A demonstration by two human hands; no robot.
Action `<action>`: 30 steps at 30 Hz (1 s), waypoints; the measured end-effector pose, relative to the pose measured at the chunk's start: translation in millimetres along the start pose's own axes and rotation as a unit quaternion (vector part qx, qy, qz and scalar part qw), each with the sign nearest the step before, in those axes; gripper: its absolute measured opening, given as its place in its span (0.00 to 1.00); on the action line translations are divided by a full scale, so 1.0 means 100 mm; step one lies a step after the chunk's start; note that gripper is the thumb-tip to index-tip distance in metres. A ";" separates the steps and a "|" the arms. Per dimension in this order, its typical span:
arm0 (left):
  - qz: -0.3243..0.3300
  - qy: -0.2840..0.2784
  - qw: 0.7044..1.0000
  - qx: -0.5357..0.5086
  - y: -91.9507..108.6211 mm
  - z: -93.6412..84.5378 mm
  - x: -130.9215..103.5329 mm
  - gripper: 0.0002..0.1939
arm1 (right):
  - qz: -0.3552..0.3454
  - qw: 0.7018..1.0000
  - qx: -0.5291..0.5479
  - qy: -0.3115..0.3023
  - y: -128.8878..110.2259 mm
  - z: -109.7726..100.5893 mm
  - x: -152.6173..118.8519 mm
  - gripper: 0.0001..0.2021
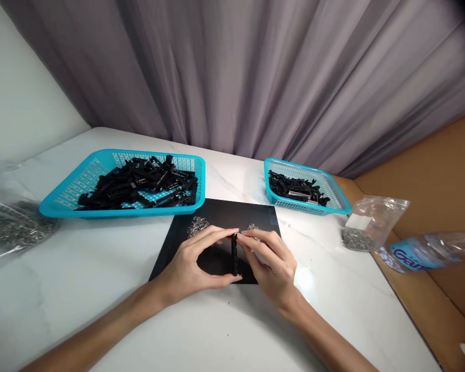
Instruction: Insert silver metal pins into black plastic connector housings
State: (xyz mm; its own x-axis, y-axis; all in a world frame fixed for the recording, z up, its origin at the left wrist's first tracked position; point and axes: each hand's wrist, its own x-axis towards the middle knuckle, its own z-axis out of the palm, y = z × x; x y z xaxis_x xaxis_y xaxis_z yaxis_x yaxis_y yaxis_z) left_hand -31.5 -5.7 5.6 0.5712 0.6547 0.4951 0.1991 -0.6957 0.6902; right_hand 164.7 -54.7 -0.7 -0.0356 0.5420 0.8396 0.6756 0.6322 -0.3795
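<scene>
Between thumb and fingers, my left hand point(194, 261) grips a narrow black plastic part point(234, 256) by its two ends, holding it lengthwise away from me. My right hand point(273, 261) is closed at the far end of the same part, its fingertips pressed together there; whether a small piece sits in them is hidden. Both hands are over a black mat point(217, 212). On the mat lie two piles of small metal pieces, a left pile point(197, 226) behind my left hand and a right pile point(252, 227) partly covered by my right fingers.
A large blue basket point(120, 213) of black plastic parts stands back left, a smaller blue basket point(310, 207) back right. Plastic bags of metal pieces lie at left point(17, 225) and right point(360, 237). A plastic bottle point(430, 250) lies at the right edge; a curtain point(225, 77) hangs behind.
</scene>
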 end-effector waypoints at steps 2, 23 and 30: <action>0.004 -0.001 1.000 0.002 0.01 0.00 0.00 0.35 | 0.014 1.000 0.017 -0.009 -0.01 -0.01 0.03 0.15; 0.038 -0.007 0.997 0.065 -0.02 0.03 -0.06 0.37 | 0.072 0.991 -0.088 -0.074 -0.20 -0.10 0.09 0.07; 0.056 0.002 0.995 0.080 0.02 0.05 -0.04 0.34 | 0.044 0.980 -0.171 -0.086 -0.25 -0.09 0.07 0.06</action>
State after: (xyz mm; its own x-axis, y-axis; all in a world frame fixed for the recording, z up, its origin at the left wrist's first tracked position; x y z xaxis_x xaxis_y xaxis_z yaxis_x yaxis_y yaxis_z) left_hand -29.6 -11.3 1.9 0.5945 0.5706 0.5665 0.2583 -0.8027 0.5375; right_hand 154.6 -71.9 18.4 -0.0695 0.6902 0.7202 0.8883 0.3713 -0.2702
